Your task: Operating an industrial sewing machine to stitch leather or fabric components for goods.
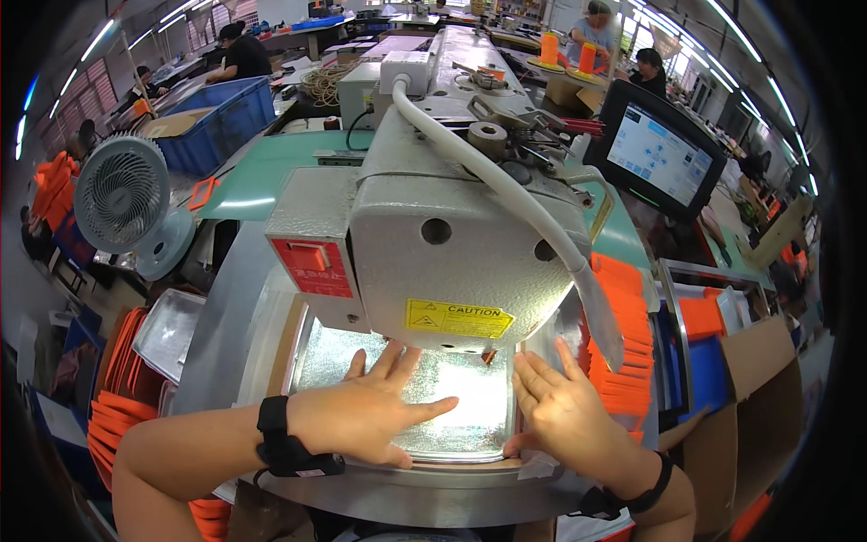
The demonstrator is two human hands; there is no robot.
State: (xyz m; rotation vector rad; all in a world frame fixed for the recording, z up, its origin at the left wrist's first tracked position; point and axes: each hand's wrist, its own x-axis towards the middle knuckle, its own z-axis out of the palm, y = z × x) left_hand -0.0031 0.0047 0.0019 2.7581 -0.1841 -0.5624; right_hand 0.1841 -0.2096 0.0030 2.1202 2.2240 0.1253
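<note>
Under the head of a large grey industrial sewing machine [479, 235] lies a shiny silver rectangular sheet [452, 375], set in a thin frame and brightly lit. My left hand [361, 411] rests on the sheet's left part, open, with fingers spread and thumb pointing right. At the right edge of the frame, my right hand [555, 406] is open too, its fingers stretched out along that edge and toward the machine. Neither hand grips anything. The machine head hides the far part of the sheet, and my left hand covers some of its near left side.
Stacked orange pieces [619, 343] stand right of the machine, beside a cardboard box [750, 406]. On the left are more orange pieces [113, 425], a silver tray [172, 334], a fan [131, 199] and a blue crate [217, 126]. A touchscreen [659, 149] stands at upper right. Other people work farther back.
</note>
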